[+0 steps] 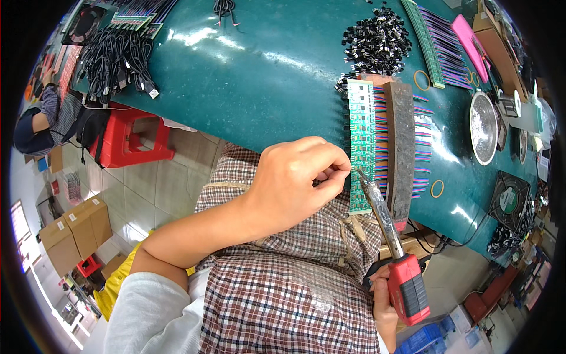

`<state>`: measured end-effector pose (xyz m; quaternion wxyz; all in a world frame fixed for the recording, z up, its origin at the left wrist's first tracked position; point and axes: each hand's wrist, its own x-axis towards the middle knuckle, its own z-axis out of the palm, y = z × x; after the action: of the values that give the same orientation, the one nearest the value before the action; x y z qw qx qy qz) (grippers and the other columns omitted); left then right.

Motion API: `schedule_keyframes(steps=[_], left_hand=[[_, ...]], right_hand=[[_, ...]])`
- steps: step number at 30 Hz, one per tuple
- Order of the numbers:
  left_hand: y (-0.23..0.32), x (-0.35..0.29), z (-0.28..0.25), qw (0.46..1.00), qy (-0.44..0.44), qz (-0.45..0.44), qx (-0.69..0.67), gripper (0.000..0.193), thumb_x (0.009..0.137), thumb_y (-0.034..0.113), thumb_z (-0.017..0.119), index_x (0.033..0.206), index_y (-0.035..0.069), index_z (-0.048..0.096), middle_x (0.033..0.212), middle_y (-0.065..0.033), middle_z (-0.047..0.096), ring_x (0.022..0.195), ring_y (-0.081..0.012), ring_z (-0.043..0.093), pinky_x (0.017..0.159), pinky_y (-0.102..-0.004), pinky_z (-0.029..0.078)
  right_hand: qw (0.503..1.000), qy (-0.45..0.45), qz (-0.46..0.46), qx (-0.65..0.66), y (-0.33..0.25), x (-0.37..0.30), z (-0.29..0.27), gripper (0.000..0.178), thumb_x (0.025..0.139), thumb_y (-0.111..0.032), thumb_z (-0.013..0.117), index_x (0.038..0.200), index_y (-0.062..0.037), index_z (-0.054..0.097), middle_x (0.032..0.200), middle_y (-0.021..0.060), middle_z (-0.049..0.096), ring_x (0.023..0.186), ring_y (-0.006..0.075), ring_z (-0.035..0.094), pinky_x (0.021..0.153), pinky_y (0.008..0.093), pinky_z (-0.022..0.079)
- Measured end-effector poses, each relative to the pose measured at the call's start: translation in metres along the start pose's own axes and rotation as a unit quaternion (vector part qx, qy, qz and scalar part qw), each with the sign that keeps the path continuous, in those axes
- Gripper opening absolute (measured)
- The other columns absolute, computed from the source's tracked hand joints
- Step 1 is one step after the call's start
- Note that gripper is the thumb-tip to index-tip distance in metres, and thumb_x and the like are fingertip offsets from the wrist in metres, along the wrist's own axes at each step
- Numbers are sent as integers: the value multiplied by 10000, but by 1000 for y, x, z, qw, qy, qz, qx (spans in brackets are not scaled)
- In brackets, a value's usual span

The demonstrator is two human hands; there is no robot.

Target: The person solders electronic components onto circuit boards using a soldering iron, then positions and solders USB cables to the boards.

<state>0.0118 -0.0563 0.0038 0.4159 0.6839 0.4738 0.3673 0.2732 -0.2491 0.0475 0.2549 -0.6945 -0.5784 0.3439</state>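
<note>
My left hand (pixel 298 177) is closed in a pinch at the left edge of a long green circuit board strip (pixel 361 141); whatever thin thing it pinches is hidden by the fingers. My right hand (pixel 383 295) grips a red-handled soldering iron (pixel 407 283). Its metal tip (pixel 361 174) touches the board's lower part, right beside my left fingertips. Coloured wires (pixel 421 147) run from the board under a dark weight bar (pixel 401 147) on the green table (pixel 265 71).
A heap of small black connectors (pixel 377 38) lies behind the board. A bundle of black cables (pixel 115 56) sits far left, a metal bowl (pixel 483 127) and a fan (pixel 508 199) to the right. A red stool (pixel 127 138) and cardboard boxes (pixel 73 227) stand on the floor.
</note>
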Motion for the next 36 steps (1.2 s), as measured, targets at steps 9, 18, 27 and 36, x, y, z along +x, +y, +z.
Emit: schedule_keyframes(steps=[9,18,27,36], left_hand=[[0,0,-1,1000,-2,-3,1,119,849,-51,811,952,-11,767,916,-99,755,781,-167,771,681,-278,659],[0,0,-1,1000,-5,-7,-5,123,847,-57,805,955,-11,769,925,-102,754,787,-168,772,689,-280,660],[0,-1,-1,1000,-4,-8,-9,128,841,-62,801,955,-14,767,920,-102,754,782,-167,771,682,-281,656],[-1,0,-1,1000,-6,-3,-4,135,839,-62,803,957,-8,767,925,-103,756,785,-168,772,681,-280,656]], right_hand=[[1000,5,20,2,-8,3,2,190,718,-48,822,866,-20,707,811,133,686,690,340,702,647,398,576],[1000,16,7,-6,-6,7,-1,194,712,-34,816,868,-17,703,826,140,694,684,336,699,643,396,570],[1000,6,15,-5,-9,8,2,200,737,-47,821,889,-6,697,832,149,691,694,344,700,639,396,567],[999,26,25,12,-17,12,1,131,780,-45,783,866,-33,686,799,105,699,697,317,696,676,402,567]])
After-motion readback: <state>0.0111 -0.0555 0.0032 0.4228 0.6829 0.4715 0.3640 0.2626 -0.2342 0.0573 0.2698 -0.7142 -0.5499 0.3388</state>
